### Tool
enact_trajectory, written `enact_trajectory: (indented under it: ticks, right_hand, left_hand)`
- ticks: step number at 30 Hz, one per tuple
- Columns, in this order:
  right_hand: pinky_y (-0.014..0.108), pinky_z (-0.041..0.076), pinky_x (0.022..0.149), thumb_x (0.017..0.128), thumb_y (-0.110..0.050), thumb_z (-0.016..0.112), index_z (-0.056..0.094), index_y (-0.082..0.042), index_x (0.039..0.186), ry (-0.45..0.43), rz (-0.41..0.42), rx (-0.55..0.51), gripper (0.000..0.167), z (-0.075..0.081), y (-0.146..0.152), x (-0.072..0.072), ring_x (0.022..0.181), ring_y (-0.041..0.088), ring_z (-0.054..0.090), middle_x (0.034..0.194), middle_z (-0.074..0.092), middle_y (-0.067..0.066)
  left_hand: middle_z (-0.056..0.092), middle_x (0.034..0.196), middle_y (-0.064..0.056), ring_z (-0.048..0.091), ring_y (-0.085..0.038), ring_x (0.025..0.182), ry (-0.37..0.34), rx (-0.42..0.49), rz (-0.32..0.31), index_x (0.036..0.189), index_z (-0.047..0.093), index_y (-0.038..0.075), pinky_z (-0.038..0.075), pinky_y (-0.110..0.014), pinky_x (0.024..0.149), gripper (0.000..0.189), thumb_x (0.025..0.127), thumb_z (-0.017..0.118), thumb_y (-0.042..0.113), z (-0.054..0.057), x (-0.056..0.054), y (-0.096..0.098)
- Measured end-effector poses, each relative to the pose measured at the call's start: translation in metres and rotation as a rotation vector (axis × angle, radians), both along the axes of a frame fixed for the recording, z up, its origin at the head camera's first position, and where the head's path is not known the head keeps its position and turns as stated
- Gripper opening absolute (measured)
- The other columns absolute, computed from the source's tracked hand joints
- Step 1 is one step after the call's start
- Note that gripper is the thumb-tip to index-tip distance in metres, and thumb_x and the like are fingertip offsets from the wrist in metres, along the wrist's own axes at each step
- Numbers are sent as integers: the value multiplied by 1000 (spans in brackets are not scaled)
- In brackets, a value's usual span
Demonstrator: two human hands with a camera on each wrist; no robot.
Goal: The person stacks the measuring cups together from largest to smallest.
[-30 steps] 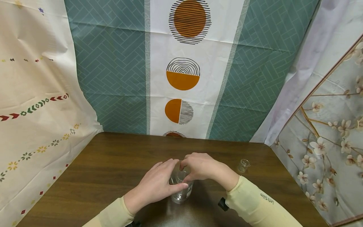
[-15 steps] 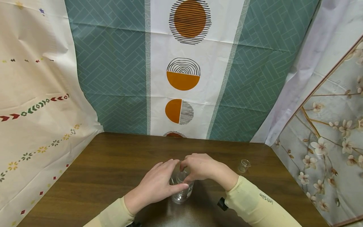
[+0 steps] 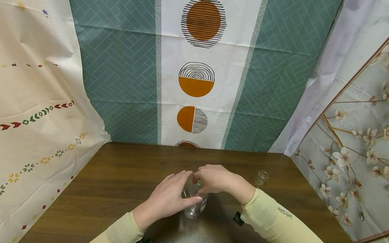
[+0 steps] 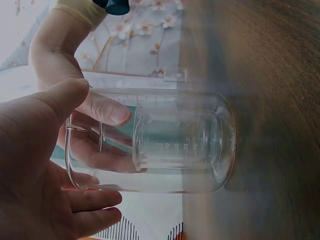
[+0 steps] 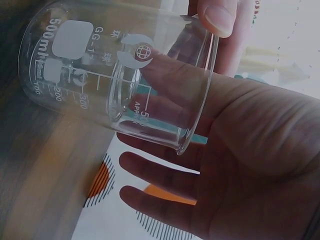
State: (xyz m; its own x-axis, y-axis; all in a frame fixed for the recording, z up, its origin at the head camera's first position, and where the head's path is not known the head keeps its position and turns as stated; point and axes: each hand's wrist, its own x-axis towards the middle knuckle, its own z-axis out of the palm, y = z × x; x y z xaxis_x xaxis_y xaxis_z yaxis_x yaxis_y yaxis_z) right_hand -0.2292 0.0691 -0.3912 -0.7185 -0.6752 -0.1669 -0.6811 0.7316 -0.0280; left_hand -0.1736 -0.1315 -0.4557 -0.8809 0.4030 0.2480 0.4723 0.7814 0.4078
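A large clear glass beaker (image 3: pixel 193 212), marked 500 ml in the right wrist view, stands upright on the table. Inside it is a smaller glass beaker (image 4: pixel 175 145) with white graduations, low down near the base. My left hand (image 3: pixel 168 195) holds the large beaker near its rim, thumb on the near side and fingers on the far side. From the right, my right hand (image 3: pixel 215 177) dips thumb and forefinger through the large beaker's mouth and pinches the small beaker's rim. Its other fingers extend outside the glass, as the right wrist view shows.
A tiny glass beaker (image 3: pixel 261 177) stands apart at the right on the brown wooden table (image 3: pixel 136 162). Patterned cloths hang behind the table and along both sides, including a green and white curtain (image 3: pixel 121 84) at the back.
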Motion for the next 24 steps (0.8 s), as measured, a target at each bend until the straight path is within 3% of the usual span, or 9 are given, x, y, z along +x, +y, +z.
enact_trajectory:
  ticks: [6,24]
  right_hand:
    - [43,62,89,85,-40,98,84,-27,116,-4,0,-2,37,-2,1,-1,107,17,69,118,75,-4]
    - [45,62,92,86,-39,97,83,-25,118,-50,-9,-26,37,-1,2,-2,109,17,69,122,75,-3]
  left_hand:
    - [66,146,-5,64,-26,131,9,1,-1,156,57,7,43,-54,121,91,94,76,72,0,-1,0]
    - [65,149,-6,62,-28,135,9,0,-3,157,56,6,42,-55,122,93,94,74,73,0,0,0]
